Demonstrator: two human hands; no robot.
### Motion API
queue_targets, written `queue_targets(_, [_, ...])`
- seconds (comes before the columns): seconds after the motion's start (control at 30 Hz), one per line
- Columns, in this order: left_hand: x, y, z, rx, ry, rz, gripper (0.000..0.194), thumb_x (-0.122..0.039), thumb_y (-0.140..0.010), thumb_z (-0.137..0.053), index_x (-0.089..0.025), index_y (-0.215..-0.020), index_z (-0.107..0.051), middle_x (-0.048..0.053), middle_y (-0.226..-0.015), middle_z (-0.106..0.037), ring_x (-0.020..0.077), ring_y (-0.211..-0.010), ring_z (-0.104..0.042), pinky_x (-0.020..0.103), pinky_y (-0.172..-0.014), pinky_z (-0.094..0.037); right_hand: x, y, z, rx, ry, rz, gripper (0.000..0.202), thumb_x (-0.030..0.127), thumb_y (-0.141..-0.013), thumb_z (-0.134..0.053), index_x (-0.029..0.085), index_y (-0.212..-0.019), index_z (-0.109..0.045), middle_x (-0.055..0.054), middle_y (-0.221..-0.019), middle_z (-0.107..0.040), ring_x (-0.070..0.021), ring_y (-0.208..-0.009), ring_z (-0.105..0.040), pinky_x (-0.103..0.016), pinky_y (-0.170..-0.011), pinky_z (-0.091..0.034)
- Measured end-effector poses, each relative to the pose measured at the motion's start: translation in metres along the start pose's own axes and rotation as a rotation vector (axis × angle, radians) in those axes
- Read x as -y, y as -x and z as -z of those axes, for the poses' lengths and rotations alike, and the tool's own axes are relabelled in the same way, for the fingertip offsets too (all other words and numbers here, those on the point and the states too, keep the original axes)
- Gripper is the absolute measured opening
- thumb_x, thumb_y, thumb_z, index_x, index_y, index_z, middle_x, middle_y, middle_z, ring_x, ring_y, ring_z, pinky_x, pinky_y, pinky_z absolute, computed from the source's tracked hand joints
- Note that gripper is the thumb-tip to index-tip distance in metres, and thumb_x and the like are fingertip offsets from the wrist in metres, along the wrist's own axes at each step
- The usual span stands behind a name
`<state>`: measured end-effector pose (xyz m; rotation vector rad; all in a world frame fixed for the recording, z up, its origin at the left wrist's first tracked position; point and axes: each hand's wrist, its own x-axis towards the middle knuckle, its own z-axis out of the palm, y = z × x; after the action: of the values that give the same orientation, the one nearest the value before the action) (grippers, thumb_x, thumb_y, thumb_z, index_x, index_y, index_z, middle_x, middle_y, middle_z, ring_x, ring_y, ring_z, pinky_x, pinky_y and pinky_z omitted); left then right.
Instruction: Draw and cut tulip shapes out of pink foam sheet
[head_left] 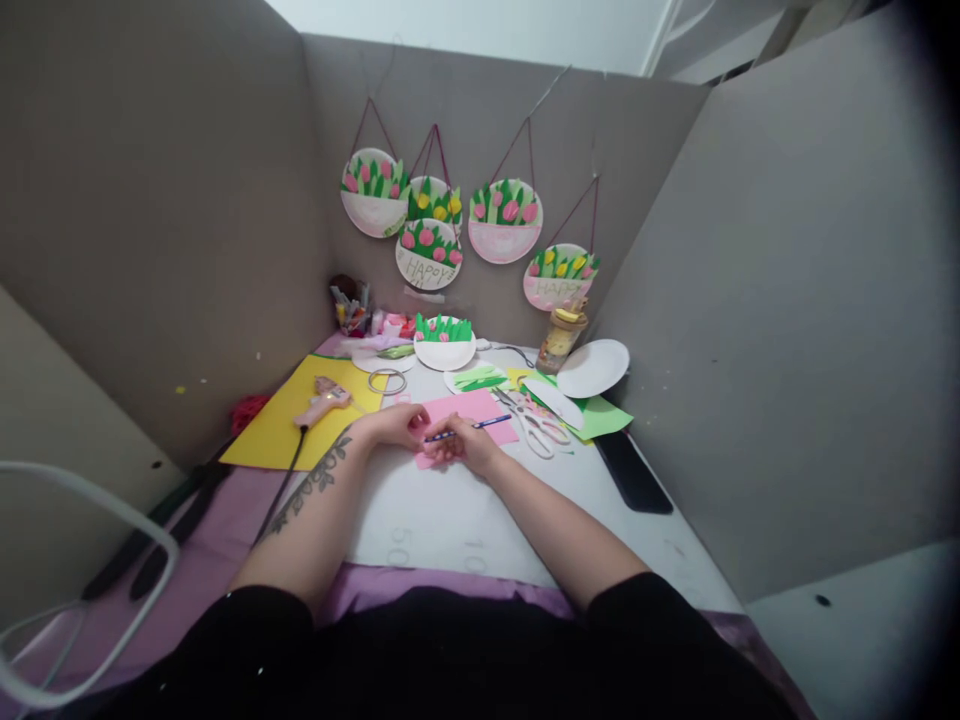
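Observation:
My right hand grips a dark blue pencil, its one end pointing toward my left hand. Curled at the left edge of a pink sheet of paper, my left hand has its fingers closed on the paper; the fingertips are partly hidden. Both hands are close together over the white board. Just right of the paper lie scissors with white handles. A pale pink glue gun rests on a yellow sheet to the left.
Behind stand a decorated paper plate, a plate of green strips, a metal ring and a pen cup. At right are a drink cup, white plates and a black phone. Several flower plates hang on the grey partition.

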<state>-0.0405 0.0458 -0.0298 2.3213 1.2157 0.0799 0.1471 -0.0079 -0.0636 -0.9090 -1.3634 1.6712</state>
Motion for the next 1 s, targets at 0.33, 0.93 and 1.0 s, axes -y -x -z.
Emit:
queue_targets(0.33, [-0.002, 0.003, 0.002, 0.011, 0.003, 0.002, 0.053, -0.031, -0.057, -0.068, -0.020, -0.108, -0.057, 0.003, -0.098, -0.062, 0.0189, -0.086, -0.057, 0.024, -0.069, -0.042, 0.000, 0.002, -0.015, -0.157, 0.326, 0.163, 0.021, 0.025, -0.061, -0.064, 0.019, -0.062, -0.044, 0.008, -0.052, -0.045, -0.0080, -0.050, -0.042, -0.020, -0.050, -0.033])
queue_targets(0.93, [0.002, 0.000, 0.001, 0.029, 0.004, 0.003, 0.058, -0.031, -0.056, -0.067, -0.021, -0.111, -0.056, 0.003, -0.098, -0.062, 0.0193, -0.084, -0.057, 0.024, -0.068, -0.042, 0.002, 0.011, -0.014, -0.101, 0.502, 0.213, 0.014, 0.020, -0.063, -0.061, 0.019, -0.066, -0.048, 0.007, -0.058, -0.048, -0.0086, -0.053, -0.042, -0.020, -0.050, -0.031])
queue_targets(1.0, [0.002, 0.000, 0.002, 0.026, 0.010, 0.007, 0.058, -0.031, -0.056, -0.068, -0.021, -0.112, -0.057, 0.003, -0.098, -0.062, 0.0195, -0.085, -0.057, 0.024, -0.068, -0.042, 0.002, 0.011, -0.014, -0.108, 0.524, 0.216, 0.014, 0.020, -0.063, -0.062, 0.018, -0.063, -0.048, 0.006, -0.058, -0.048, -0.0089, -0.054, -0.043, -0.021, -0.052, -0.031])
